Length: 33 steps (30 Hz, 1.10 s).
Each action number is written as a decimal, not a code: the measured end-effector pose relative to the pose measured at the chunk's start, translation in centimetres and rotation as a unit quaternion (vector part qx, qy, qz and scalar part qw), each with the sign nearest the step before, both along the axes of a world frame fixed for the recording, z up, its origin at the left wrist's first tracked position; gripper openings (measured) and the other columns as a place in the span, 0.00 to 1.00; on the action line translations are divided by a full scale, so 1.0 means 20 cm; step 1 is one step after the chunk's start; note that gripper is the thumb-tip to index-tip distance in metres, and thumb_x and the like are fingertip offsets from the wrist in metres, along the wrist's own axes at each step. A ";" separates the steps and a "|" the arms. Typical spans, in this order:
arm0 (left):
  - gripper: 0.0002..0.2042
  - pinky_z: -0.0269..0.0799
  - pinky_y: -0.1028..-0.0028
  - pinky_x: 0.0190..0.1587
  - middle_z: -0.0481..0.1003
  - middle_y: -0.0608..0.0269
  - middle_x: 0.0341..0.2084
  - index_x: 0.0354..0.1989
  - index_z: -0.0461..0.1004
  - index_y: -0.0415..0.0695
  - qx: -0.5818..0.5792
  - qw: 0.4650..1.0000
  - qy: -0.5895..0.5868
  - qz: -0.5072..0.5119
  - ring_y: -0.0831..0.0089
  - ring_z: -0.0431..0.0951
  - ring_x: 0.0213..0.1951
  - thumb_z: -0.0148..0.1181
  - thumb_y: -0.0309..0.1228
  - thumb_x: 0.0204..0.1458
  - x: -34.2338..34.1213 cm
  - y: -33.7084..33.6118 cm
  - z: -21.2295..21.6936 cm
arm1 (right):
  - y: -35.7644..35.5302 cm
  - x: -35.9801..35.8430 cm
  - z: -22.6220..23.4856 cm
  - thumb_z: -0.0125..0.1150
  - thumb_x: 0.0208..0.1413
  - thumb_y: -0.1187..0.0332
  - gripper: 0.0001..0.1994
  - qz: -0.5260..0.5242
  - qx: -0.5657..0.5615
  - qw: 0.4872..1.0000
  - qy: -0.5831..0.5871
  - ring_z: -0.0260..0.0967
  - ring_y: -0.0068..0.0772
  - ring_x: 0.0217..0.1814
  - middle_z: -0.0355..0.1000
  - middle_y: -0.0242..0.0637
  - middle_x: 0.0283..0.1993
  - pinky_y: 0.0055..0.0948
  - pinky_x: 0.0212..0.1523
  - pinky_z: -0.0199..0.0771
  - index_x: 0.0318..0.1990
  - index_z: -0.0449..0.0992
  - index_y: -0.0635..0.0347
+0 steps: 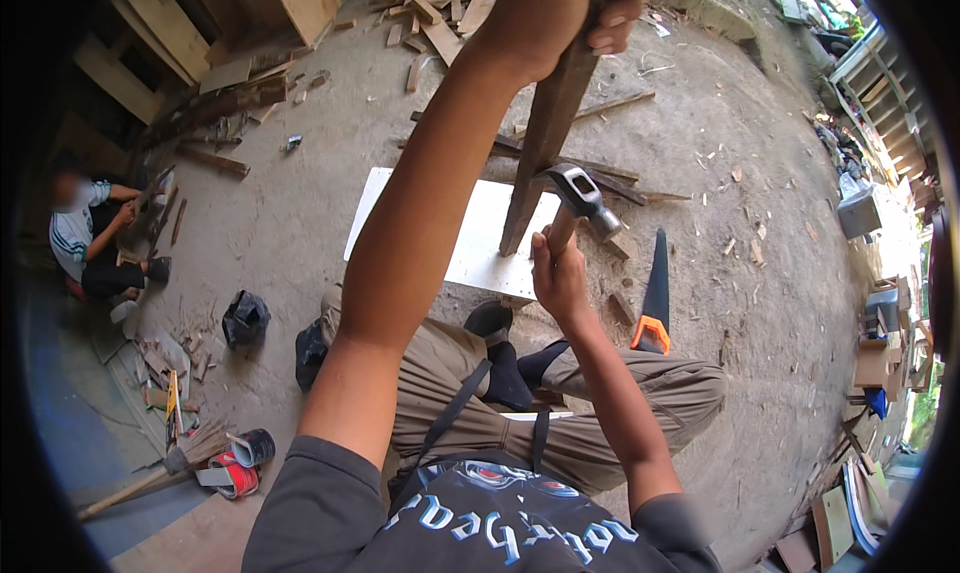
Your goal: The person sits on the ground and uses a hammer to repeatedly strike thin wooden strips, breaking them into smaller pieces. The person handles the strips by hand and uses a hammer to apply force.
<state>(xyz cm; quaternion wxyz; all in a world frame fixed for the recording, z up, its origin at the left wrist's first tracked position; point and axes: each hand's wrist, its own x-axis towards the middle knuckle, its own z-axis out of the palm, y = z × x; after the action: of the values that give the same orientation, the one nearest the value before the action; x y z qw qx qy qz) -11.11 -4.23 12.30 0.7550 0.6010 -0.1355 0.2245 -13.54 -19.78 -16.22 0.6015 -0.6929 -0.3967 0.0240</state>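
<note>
A dusty concrete yard littered with offcuts, a stack of timber at eleven o'clock and a seated person (85, 235) at nine. The left hand (555, 13) has its fingers wrapped tight round the top of a dark wooden plank (540, 143) standing on end on a white board (470, 235). The right hand (557, 278) is closed round the handle of a claw hammer (580, 198), whose head touches the plank's lower edge. A handsaw (655, 303) lies at three o'clock. A glancing blow could kick the plank's foot sideways off the board, or slip toward the legs beneath.
</note>
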 end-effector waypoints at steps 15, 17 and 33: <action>0.38 0.52 0.78 0.12 0.56 0.74 0.08 0.22 0.69 0.48 -0.013 0.999 -0.039 0.002 0.81 0.55 0.08 0.35 0.75 0.55 0.08 0.20 -0.08 | 0.36 0.04 -0.35 0.53 0.64 0.64 0.16 -0.186 0.070 0.968 -0.152 0.62 0.44 0.44 0.62 0.50 0.44 0.44 0.50 0.62 0.48 0.61 0.69; 0.38 0.51 0.78 0.11 0.56 0.74 0.07 0.22 0.69 0.48 -0.051 0.998 -0.018 0.023 0.81 0.55 0.08 0.36 0.75 0.55 0.08 0.21 -0.07 | 0.31 0.06 -0.28 0.52 0.65 0.66 0.14 -0.174 0.043 0.967 -0.184 0.63 0.46 0.42 0.63 0.51 0.43 0.44 0.47 0.64 0.48 0.61 0.68; 0.39 0.52 0.79 0.12 0.58 0.73 0.08 0.22 0.68 0.48 -0.034 0.999 -0.010 0.004 0.81 0.56 0.09 0.34 0.76 0.54 0.02 0.17 -0.05 | -0.15 0.00 0.29 0.54 0.66 0.70 0.08 -0.004 -0.079 0.995 -0.068 0.72 0.42 0.26 0.71 0.45 0.28 0.38 0.29 0.70 0.48 0.69 0.64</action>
<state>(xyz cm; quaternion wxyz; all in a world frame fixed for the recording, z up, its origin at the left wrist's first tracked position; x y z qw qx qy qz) -10.65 -0.79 11.32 0.7729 0.5731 -0.1329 0.2376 -13.52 -22.77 -10.35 0.5163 -0.7401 -0.4308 0.0059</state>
